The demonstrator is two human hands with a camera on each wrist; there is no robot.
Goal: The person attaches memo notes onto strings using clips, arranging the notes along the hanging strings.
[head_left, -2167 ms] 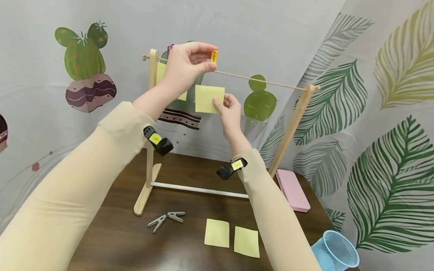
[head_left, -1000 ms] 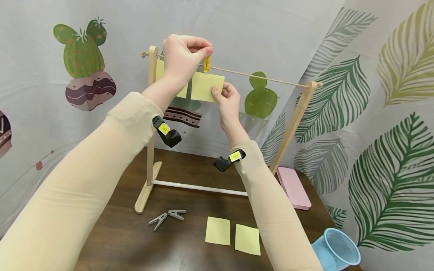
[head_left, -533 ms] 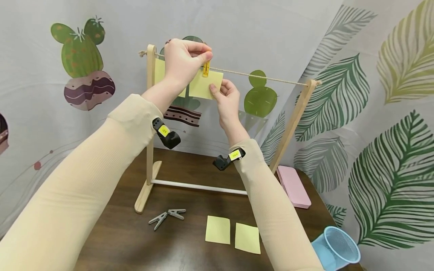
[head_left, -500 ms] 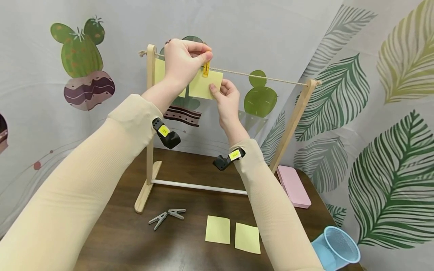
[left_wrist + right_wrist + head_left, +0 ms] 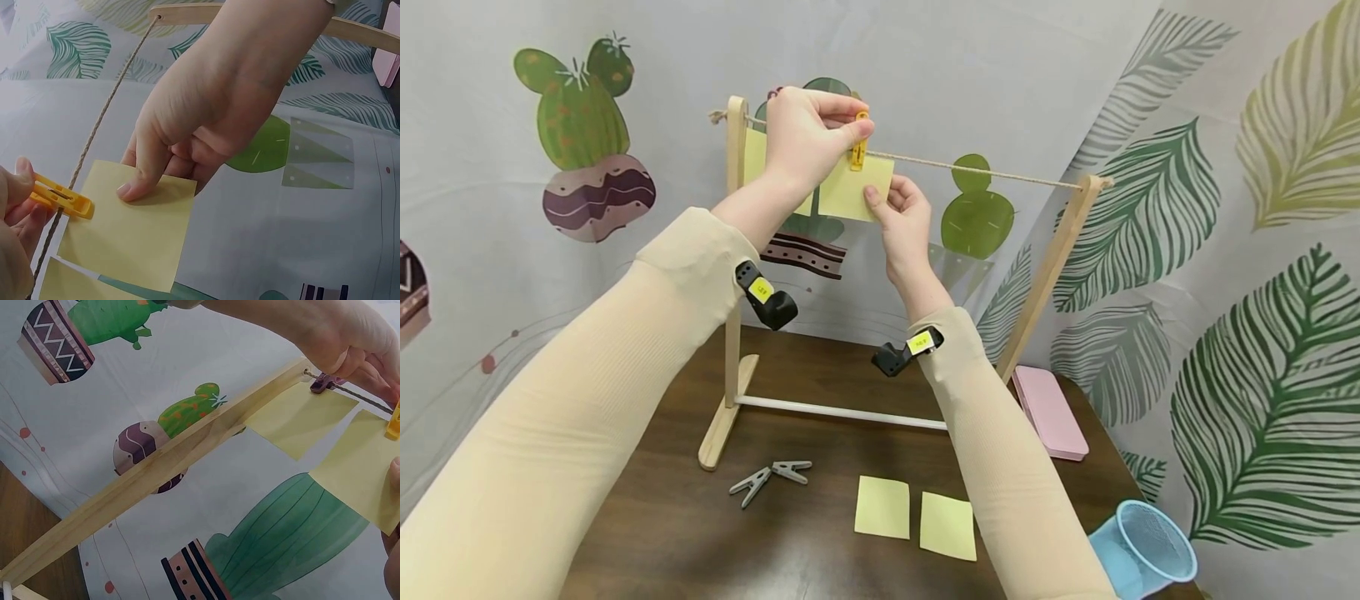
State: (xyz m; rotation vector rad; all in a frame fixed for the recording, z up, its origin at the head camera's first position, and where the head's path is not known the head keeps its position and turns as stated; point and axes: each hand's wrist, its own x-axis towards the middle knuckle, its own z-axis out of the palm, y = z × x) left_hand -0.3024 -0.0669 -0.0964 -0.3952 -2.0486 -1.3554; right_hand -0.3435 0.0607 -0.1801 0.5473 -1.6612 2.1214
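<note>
My left hand (image 5: 805,137) pinches a yellow clothespin (image 5: 65,199) by its handle end. The clothespin straddles the rope (image 5: 973,171), and its tip overlaps the top edge of a yellow sticky note (image 5: 128,231). With thumb in front and fingers behind, my right hand (image 5: 906,225) holds that note by its right edge, just below the rope. Further left, another yellow note (image 5: 303,419) hangs from the rope by a dark purple clothespin (image 5: 323,382); in the head view my left hand partly covers this note.
The rope is strung across a wooden frame (image 5: 1048,275) with a white lower bar (image 5: 842,412). On the brown table (image 5: 700,542) lie two grey clothespins (image 5: 767,479) and two yellow sticky notes (image 5: 882,507). A pink case (image 5: 1051,412) and a blue mesh cup (image 5: 1142,550) are at the right.
My right hand has raised the note to the rope. My left hand has lowered the yellow clothespin over rope and note edge. Most recently, its handle end shows more above my thumb.
</note>
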